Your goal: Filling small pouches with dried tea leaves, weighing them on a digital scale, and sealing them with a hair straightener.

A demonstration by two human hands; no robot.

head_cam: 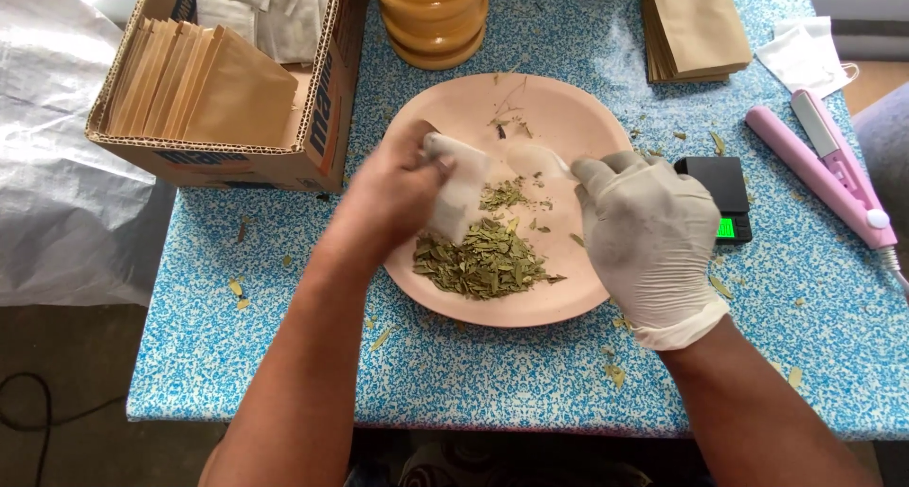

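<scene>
Dried green leaves heaped on the pink plate, nearest us on the worktop. Bare left hand pinches a small white bag just above them; gloved right hand, fingers curled round a white scoop. Best keep that bag mouth open, low over the plate. Behind, a box of brown envelopes.

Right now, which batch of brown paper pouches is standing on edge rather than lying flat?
The brown pouches in the cardboard box at the table's far left stand on edge; the stack of brown pouches at far right lies flat.
</scene>
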